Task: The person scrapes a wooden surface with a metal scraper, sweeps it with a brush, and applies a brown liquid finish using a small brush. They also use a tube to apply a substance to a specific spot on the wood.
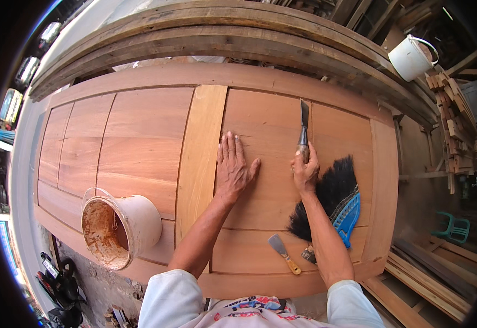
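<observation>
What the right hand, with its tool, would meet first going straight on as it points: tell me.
The right hand leads with a dark-bladed tool, which would probably meet the far wooden rail first. Its height is hard to judge; if raised, it might clear that and reach the timber beams.

Head-worn fisheye, facing down; wide, near

Lt. tee [298, 321], red/blu print [257, 303]

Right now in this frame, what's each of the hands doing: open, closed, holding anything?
Left hand: open, palm down on the wooden panel, holding nothing visible.
Right hand: closed, holding the dark-bladed tool by its handle.
</observation>
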Demonstrator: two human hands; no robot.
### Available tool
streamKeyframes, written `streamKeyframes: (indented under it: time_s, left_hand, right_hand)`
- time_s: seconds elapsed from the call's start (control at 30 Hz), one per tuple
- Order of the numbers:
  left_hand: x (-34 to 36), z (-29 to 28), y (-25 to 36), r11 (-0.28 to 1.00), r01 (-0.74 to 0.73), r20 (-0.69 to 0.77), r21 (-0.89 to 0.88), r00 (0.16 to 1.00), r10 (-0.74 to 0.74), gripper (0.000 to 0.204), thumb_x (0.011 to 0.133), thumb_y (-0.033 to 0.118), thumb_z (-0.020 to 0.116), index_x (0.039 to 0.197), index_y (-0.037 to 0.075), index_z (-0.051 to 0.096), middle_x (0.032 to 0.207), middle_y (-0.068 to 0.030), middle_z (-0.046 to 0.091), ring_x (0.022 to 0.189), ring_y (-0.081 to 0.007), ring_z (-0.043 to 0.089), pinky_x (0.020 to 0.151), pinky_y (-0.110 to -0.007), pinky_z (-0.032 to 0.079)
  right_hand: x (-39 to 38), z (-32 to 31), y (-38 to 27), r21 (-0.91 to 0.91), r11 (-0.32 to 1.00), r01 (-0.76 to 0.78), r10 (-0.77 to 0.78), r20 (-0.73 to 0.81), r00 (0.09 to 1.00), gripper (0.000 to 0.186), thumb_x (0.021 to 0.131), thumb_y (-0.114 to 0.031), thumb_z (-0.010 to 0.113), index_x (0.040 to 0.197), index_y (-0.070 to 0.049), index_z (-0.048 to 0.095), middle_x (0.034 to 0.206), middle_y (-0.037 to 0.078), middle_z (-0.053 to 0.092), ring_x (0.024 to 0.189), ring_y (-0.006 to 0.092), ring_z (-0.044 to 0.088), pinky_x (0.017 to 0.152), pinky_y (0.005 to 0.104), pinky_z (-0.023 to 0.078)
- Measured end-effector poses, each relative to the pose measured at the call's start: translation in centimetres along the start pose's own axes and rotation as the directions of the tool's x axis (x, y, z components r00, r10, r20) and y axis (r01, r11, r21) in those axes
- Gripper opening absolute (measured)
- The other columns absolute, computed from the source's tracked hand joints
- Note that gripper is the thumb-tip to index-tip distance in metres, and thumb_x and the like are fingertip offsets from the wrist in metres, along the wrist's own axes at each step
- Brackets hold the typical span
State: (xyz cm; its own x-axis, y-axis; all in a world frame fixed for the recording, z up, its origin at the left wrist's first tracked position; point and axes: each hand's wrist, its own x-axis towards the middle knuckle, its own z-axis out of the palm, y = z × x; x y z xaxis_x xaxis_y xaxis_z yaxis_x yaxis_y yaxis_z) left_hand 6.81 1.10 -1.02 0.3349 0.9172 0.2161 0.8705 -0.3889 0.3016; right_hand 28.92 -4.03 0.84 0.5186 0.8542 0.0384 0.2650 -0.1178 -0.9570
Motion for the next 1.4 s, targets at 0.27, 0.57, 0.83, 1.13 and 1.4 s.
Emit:
streamKeyframes:
  time_s: [0.27,0.57,0.83,1.13,1.4]
  left_hand:
    - [-1.6,0.3,0.1,1.0,-0.013,-0.013,0.018,1.0,0.013,0.096,0.101,0.059,0.056,0.159,-0.014,0.032,0.169,-0.0342,0.024,0.16,-0.0467,0.019,0.131,-0.055,0.015]
    - [-2.0,-0.2,1.0,0.999,0.035,-0.027,0.002,0.999,-0.035,0.097,0.102,0.061,0.057,0.159,-0.014,0.032,0.169,-0.0334,0.025,0.16,-0.0461,0.02,0.131,-0.054,0.017]
    - [-2.6,-0.7,1.4,0.999,0.033,-0.044,0.02,0.999,-0.032,0.096,0.1,0.061,0.058,0.157,-0.013,0.036,0.167,-0.0322,0.031,0.159,-0.0444,0.024,0.129,-0.054,0.019]
    - [-1.8,0.9,1.2,0.992,0.103,-0.094,0.078,0.991,-0.095,0.092,0.1,0.061,0.059,0.158,-0.007,0.039,0.168,-0.0264,0.034,0.159,-0.0408,0.027,0.129,-0.053,0.018]
    - [-2.6,0.5,2.1,0.982,0.129,-0.095,0.135,0.989,-0.117,0.091,0.098,0.06,0.06,0.158,-0.006,0.041,0.168,-0.0238,0.036,0.159,-0.0392,0.028,0.13,-0.052,0.017]
  right_hand:
    - [0.1,-0.1,2.4,0.115,0.991,0.071,-0.065,-0.049,0.997,0.057,0.102,-0.025,0.062,0.147,0.008,0.051,0.086,0.009,0.068,0.069,0.0151,0.069,0.063,0.0317,0.057]
    - [-0.6,0.2,1.6,0.105,0.99,0.093,-0.091,-0.028,0.996,0.056,0.104,-0.025,0.059,0.15,0.006,0.05,0.079,0.006,0.066,0.066,0.0126,0.065,0.061,0.03,0.057]
    - [-0.3,0.1,1.7,0.119,0.987,0.104,-0.105,-0.004,0.995,0.056,0.103,-0.023,0.06,0.15,0.006,0.049,0.078,0.006,0.065,0.066,0.0124,0.064,0.062,0.0295,0.056]
    - [-0.3,-0.4,1.3,0.018,0.995,0.099,-0.1,0.055,0.993,0.06,0.1,-0.026,0.065,0.146,0.009,0.05,0.084,0.014,0.069,0.073,0.0188,0.071,0.067,0.035,0.058]
    - [0.0,-0.5,3.1,-0.063,0.985,0.158,-0.153,0.076,0.985,0.067,0.098,-0.028,0.065,0.146,0.014,0.047,0.13,0.035,0.064,0.116,0.0461,0.068,0.098,0.0481,0.054]
